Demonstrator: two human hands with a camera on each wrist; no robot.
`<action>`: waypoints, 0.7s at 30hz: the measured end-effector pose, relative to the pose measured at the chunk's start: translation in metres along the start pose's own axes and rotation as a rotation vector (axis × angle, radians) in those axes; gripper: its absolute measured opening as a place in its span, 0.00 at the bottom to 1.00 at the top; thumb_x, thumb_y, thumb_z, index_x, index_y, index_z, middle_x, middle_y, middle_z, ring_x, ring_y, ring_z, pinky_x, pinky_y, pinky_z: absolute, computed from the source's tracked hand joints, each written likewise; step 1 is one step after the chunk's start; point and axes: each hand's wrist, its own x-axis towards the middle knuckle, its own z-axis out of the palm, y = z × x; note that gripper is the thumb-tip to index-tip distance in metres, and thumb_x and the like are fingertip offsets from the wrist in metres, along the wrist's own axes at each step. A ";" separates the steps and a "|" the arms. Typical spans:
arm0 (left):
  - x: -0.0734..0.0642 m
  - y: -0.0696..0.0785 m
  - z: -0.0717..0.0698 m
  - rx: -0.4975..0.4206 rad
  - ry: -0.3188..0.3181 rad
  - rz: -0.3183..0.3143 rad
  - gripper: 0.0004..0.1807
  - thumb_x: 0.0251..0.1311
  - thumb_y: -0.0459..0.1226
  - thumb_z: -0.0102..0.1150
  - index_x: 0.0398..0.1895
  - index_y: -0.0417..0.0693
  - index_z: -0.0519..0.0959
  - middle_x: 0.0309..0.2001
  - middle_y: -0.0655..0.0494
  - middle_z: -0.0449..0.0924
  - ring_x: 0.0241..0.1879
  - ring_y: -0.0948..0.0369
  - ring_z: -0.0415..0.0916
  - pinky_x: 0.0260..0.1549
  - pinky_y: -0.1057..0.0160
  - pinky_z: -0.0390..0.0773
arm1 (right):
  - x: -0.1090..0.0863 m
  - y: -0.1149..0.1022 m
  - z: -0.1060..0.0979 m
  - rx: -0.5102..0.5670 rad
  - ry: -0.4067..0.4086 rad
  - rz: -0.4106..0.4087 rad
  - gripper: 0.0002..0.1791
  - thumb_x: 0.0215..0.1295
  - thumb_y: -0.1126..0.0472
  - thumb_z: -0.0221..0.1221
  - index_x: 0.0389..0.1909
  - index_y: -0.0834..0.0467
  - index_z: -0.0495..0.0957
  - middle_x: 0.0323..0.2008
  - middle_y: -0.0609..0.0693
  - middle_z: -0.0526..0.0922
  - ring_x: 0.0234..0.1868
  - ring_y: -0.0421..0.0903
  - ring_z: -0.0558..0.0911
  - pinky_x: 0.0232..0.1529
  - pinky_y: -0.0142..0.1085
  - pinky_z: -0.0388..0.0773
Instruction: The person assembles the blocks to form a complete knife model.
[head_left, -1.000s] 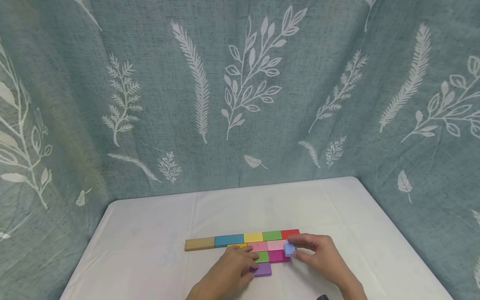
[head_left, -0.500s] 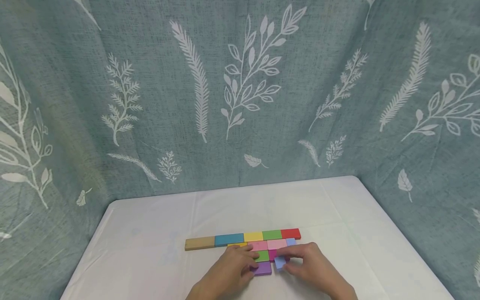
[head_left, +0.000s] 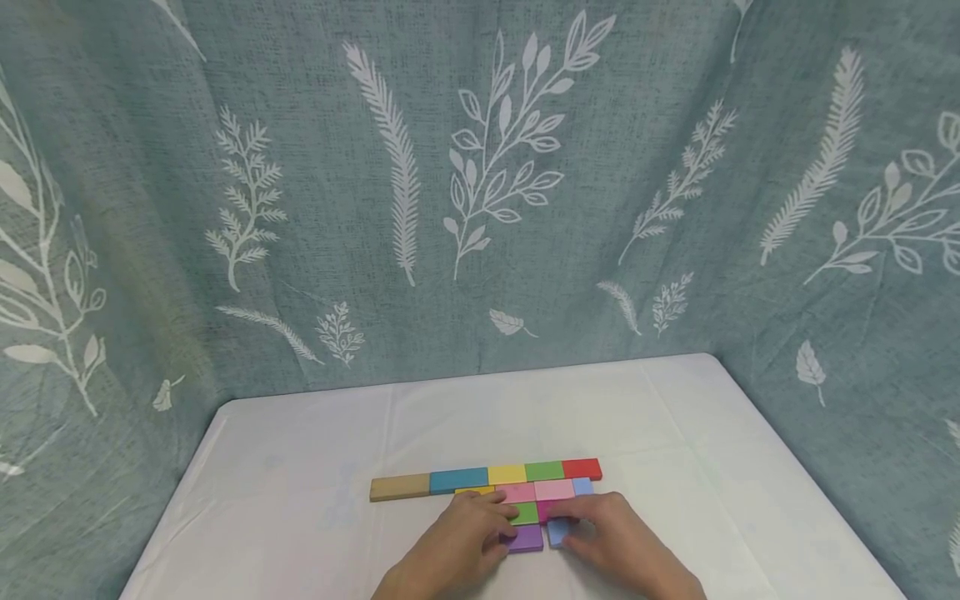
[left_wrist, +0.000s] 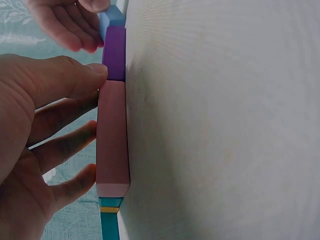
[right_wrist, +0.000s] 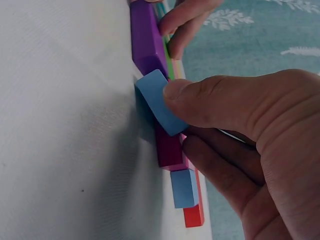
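Observation:
My right hand (head_left: 626,542) pinches a light blue block (right_wrist: 159,102) between thumb and fingers. In the right wrist view that block is tilted, close to the end of the purple block (head_left: 527,540) in the nearest row. Fingers of my left hand (head_left: 450,546) rest on the rows, near the purple block and a green block (head_left: 527,512). Seen from the left wrist, the thumb touches where the purple block meets a long pink block (left_wrist: 112,140), which the head view hides under the hand. A magenta block (right_wrist: 170,150) lies behind the held one.
A back row runs from a tan block (head_left: 400,487) through blue (head_left: 459,480), yellow (head_left: 507,474) and green (head_left: 544,471) to a red block (head_left: 582,469). Before it, pink blocks (head_left: 553,489) end at a small light blue block (head_left: 582,486). White cloth (head_left: 300,467) covers the table.
A light blue block now lies at the right end of the second row, let go by my right hand. That hand moved toward me and left with another light blue block. My left hand stayed put.

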 end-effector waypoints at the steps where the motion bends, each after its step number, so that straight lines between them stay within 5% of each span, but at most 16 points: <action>1: 0.000 0.000 0.000 0.000 0.000 -0.001 0.11 0.70 0.39 0.73 0.53 0.61 0.93 0.64 0.67 0.88 0.74 0.57 0.78 0.73 0.46 0.78 | 0.000 -0.001 0.000 -0.001 0.001 0.001 0.22 0.65 0.62 0.76 0.60 0.47 0.90 0.53 0.34 0.92 0.51 0.33 0.87 0.61 0.44 0.91; 11: -0.001 0.001 0.000 -0.013 0.006 0.000 0.12 0.70 0.37 0.72 0.53 0.59 0.93 0.64 0.66 0.87 0.74 0.56 0.78 0.72 0.46 0.79 | 0.000 -0.001 0.002 -0.040 0.005 -0.026 0.22 0.64 0.60 0.78 0.59 0.49 0.89 0.52 0.35 0.91 0.53 0.34 0.88 0.62 0.42 0.90; 21: 0.000 -0.001 0.002 0.073 0.018 0.056 0.11 0.69 0.39 0.73 0.52 0.60 0.93 0.63 0.65 0.88 0.73 0.57 0.80 0.74 0.45 0.79 | 0.002 -0.006 0.003 -0.057 -0.005 -0.011 0.22 0.64 0.59 0.78 0.59 0.49 0.89 0.51 0.34 0.91 0.51 0.32 0.86 0.61 0.43 0.90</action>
